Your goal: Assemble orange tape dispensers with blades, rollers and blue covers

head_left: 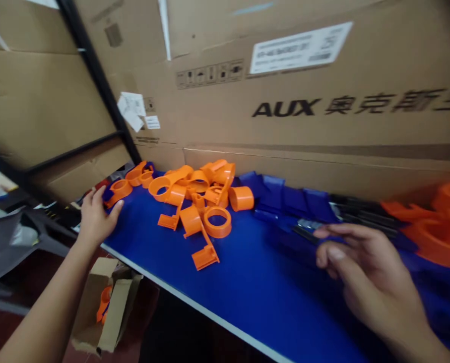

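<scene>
My left hand [97, 217] is at the left end of the blue tabletop, thumb and fingers apart. Just beyond it lies an orange plastic ring part [121, 188] with a dark blue piece beside it; whether the fingertips touch them I cannot tell. On the right, my right hand [372, 277] is closed, thumb and fingers curled together. A thin black strip [305, 233] with a shiny end shows at its fingertips, blurred. Orange plastic ring parts with flat arms [217, 223] lie heaped in the middle. Behind the right hand are dark blue plastic pieces [272, 194] and black strips [364, 214].
More orange ring parts [442, 242] lie at the right edge. Large cardboard sheets [217, 116] stand behind the table, with a black metal frame [100, 75] at the left. On the floor below, an open cardboard box [115, 315] holds orange and blue parts. A grey chair [39, 237] stands left.
</scene>
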Demonstrator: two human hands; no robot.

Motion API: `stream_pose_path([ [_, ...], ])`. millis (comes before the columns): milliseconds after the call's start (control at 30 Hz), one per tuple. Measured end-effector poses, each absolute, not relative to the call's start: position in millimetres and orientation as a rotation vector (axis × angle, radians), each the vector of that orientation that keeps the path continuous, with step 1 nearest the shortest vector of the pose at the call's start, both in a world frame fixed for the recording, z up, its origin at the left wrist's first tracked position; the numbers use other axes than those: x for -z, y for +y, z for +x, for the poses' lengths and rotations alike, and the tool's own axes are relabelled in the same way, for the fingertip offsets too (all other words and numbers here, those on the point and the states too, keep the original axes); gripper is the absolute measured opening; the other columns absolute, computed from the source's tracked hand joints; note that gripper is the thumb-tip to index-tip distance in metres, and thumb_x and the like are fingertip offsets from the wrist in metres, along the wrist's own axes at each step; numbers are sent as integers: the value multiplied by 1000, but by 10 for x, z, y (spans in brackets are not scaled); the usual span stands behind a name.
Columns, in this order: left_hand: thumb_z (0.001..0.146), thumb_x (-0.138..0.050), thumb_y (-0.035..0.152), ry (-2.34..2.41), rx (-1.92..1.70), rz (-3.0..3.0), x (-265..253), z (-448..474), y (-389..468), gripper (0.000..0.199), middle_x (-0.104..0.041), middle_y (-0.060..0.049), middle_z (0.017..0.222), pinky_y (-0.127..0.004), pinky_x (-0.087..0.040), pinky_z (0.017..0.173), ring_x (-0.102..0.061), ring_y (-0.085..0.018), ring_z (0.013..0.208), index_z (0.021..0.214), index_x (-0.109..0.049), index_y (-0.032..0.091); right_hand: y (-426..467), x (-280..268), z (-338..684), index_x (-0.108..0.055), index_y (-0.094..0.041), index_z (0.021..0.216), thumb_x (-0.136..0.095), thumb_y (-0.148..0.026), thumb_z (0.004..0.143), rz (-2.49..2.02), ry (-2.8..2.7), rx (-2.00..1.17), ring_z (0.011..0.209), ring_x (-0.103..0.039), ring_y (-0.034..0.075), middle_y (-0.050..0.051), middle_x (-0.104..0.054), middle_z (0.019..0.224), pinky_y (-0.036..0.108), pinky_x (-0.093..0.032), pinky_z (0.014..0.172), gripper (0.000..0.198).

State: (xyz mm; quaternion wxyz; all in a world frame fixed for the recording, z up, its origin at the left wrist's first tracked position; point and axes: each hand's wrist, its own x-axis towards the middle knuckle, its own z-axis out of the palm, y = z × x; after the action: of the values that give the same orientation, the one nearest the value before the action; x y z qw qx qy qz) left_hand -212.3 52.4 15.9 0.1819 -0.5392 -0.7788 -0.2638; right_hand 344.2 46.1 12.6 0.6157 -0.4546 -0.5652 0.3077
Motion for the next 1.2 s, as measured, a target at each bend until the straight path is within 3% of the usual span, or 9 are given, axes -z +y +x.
stream_pose_path([
  [100,95,-70,46,-1769,1050,-1670,-203,-1288,340,69,-60,-19,147,-57,-52,117,-58,-40,141,155,-48,21,501,-226,3520,-66,-25,79,-78,-25,75,-1051,-1120,-509,52,-60,13,5,-71,95,26,-42,38,13],
  [233,95,-73,32,-1335,1153,-2156,-319,95,194,44,-72,-10,129,-48,-59,107,-70,-29,121,137,-62,28,576,-300,3608,-59,-23,71,-75,-20,72,-1018,-945,-450,48,-58,10,2,-69,89,24,-40,38,16],
  [333,101,-67,38,-1302,1074,-2502,-363,911,331,28,-76,-9,121,-45,-59,107,-72,-27,116,126,-68,24,618,-313,3661,-58,-22,71,-75,-18,71,-1007,-917,-444,48,-56,9,1,-69,87,24,-38,38,17],
  [467,104,-62,40,-1372,709,-2719,-324,1538,678,27,-79,-11,109,-48,-61,101,-74,-30,109,117,-72,19,675,-297,3745,-57,-22,74,-75,-18,73,-1000,-898,-436,49,-55,9,0,-68,86,24,-38,40,18],
  [633,99,-69,41,-1354,528,-2750,-178,1902,922,27,-78,-16,101,-55,-60,94,-74,-37,104,108,-74,17,738,-265,3843,-58,-23,79,-73,-18,73,-1054,-901,-408,50,-54,9,-2,-66,81,25,-38,44,17],
  [867,96,-73,39,-1365,508,-2786,7,1961,934,28,-78,-15,105,-54,-59,93,-72,-36,105,116,-74,19,708,-245,3815,-59,-24,85,-75,-24,76,-1123,-944,-463,50,-53,10,-4,-63,73,24,-39,45,18],
  [1000,95,-75,43,-1396,566,-2777,45,1925,896,38,-77,-13,107,-53,-58,95,-71,-36,110,125,-71,21,669,-237,3763,-60,-25,88,-74,-27,78,-1201,-1005,-523,50,-52,11,-5,-61,71,23,-40,46,17],
  [1200,94,-75,45,-1436,932,-2743,116,1879,862,40,-75,-12,113,-53,-57,103,-69,-34,115,126,-71,22,693,-133,3738,-64,-24,97,-74,-29,80,-1241,-1133,-500,53,-56,10,-1,-69,89,23,-43,50,20],
])
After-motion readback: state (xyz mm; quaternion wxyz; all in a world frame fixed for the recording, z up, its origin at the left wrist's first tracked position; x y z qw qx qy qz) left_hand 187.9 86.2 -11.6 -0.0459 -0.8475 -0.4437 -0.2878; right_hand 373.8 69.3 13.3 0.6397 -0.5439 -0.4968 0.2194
